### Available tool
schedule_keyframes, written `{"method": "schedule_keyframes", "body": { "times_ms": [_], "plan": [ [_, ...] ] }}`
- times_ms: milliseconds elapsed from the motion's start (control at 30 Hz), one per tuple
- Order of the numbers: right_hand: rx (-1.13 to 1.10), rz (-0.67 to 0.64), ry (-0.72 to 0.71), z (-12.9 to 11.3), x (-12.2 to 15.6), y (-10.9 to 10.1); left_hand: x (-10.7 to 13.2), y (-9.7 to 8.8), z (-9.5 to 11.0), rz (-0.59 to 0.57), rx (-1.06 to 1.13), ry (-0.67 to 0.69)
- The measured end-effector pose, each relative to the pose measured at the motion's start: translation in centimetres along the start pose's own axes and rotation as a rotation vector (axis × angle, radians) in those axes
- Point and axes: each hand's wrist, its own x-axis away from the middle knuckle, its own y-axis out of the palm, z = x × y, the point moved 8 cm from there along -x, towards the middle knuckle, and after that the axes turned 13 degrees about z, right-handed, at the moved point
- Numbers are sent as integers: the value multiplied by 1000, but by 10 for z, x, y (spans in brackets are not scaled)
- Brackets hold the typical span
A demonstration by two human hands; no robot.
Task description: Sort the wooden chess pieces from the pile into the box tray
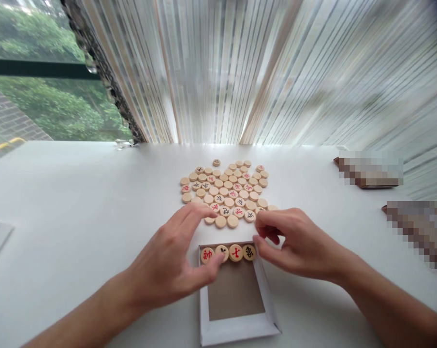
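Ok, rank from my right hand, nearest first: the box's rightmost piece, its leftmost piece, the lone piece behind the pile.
From the right hand:
1. Rightmost piece, just beside the fingers.
2. Leftmost piece, farther left, by the left hand.
3. Lone piece, at the far edge of the pile.

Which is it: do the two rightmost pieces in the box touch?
Touching. The head view shows the red-marked piece and the black-marked end piece edge to edge, with no gap.
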Motion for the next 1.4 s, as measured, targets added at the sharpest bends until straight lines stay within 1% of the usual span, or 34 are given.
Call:
{"method": "schedule_keyframes", "body": {
  "times_ms": [67, 133, 167, 233, 300, 333, 433, 533, 633, 700, 767, 833, 933, 1033, 1133, 1267, 1400],
  "plan": [
    [4, 139, 35, 12, -4, -10, -7, -13, -6, 99, -30, -3],
    [45, 262, 70, 27, -7, -19, -13, -23, -17, 168, -100, -26],
    [63, 300, 80, 34, -8, -22, -15, -26, -23, 181, -140, -41],
    [83, 332, 89, 46, -10, -24, -18, -28, -36, 168, -196, -72],
    [87, 345, 81, 54, -11, -25, -19, -25, -48, 123, -188, -110],
    [83, 343, 76, 57, -11, -26, -19, -22, -53, 93, -179, -130],
    [52, 306, 56, 57, -11, -22, -17, -14, -57, 14, -155, -118],
    [17, 258, -1, 47, -10, -15, -14, -6, -59, -48, -146, -87],
    [-8, 214, -90, 34, -8, -6, -13, -1, -59, -79, -137, -65],
    [-28, 182, -138, 27, -6, 0, -13, 1, -57, -80, -150, -41],
    [-45, 151, -156, 25, -5, 5, -13, 2, -52, -82, -192, 5],
    [-54, 130, -152, 25, -5, 10, -13, 4, -46, -84, -240, 54],
    [-38, 111, -127, 27, -7, 16, -13, 7, -42, -68, -285, 74],
    [-30, 80, -96, 30, -11, 23, -13, 8, -46, -34, -268, 40],
    [-28, 60, -90, 31, -13, 26, -13, 6, -52, 7, -202, -30],
    [10, 63, -152, 25, -14, 26, -14, 3, -56, 29, -129, -107],
    [22, 75, -208, 20, -14, 25, -14, 2, -60, 37, -89, -134]
  ]
}}
